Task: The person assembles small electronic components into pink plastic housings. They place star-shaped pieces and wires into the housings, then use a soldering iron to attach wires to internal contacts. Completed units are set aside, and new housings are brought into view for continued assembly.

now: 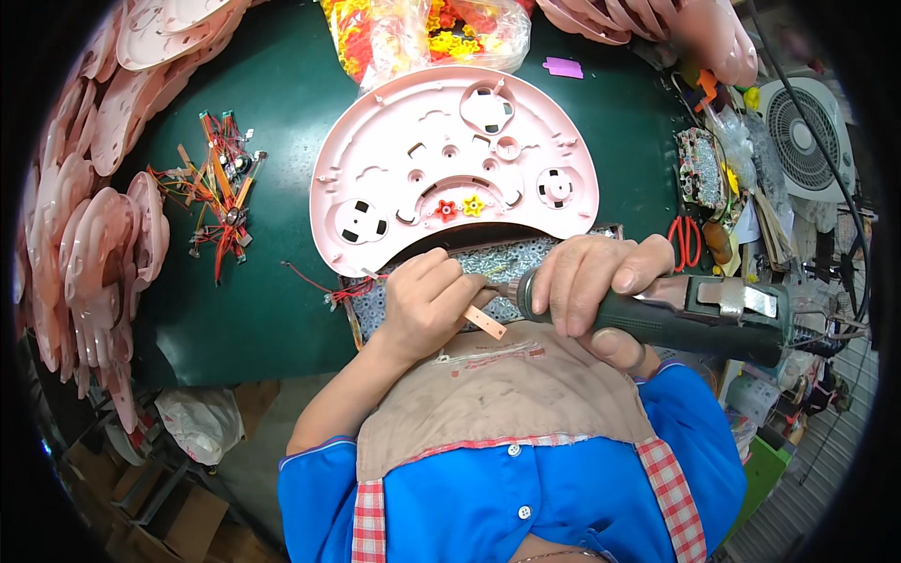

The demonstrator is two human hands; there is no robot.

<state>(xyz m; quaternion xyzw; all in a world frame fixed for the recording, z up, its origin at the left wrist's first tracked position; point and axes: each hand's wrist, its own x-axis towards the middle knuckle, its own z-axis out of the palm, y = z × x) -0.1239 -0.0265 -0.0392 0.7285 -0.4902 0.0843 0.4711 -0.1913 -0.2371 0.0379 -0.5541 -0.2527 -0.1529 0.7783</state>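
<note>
My left hand [424,302] is closed, pinching a small flat tan strip with holes [486,324] whose end sticks out below the fingers. My right hand [591,281] wraps around a dark electric screwdriver [680,328], held almost level with its tip pointing left at my left fingertips; the exact contact is hidden. Just beyond both hands lies a pink half-moon plastic shell [375,174] with round recesses and slots. A red star-shaped piece [445,210] and a yellow one [473,205] sit in its lower middle. Partly under my hands, a tray holds many small metal screws [371,314].
Wired parts [225,202] lie in a tangle at left, with red wires [335,296] by the tray. Pink shells [103,225] are piled on the far left. A bag of red and yellow pieces [427,38] stands behind. Red-handled scissors [685,242] and a fan [805,139] are at right.
</note>
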